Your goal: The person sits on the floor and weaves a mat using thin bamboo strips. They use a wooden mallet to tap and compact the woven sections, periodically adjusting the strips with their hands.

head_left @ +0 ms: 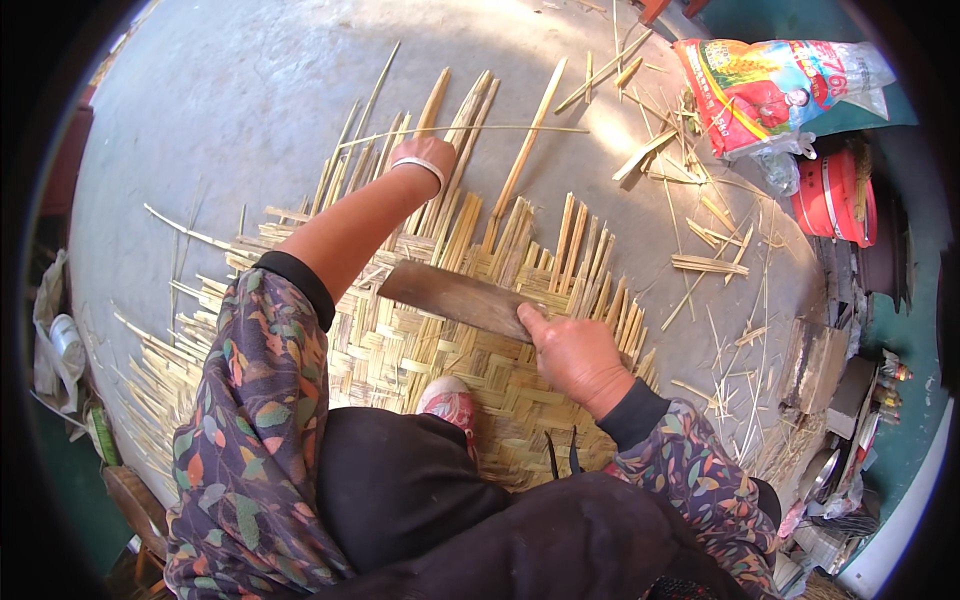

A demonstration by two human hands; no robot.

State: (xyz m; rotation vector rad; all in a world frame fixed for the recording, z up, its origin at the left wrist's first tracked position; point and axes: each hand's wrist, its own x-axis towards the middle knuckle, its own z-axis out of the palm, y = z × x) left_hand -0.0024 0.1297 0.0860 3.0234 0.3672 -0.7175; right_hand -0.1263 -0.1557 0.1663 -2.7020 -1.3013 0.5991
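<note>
A woven bamboo mat [440,350] lies on the floor in front of me, its loose strips fanning out along the far and left edges. My left hand [425,155] is closed around a bamboo strip [434,100] at the far edge; its fingertips are hidden. A thin strip [500,128] runs crosswise by that hand. In my right hand [580,360] is a broad, flat brown blade, apparently a knife [455,300], held level just above or on the weave; contact cannot be made out. My shoe [447,402] rests on the mat.
Offcuts and loose strips [710,265] litter the concrete floor at right. Beyond them are a printed plastic sack [760,95], a red bucket [835,200] and stacked blocks [815,365]. A dark-handled tool [563,455] lies near my knees. A plastic bag [55,340] sits far left.
</note>
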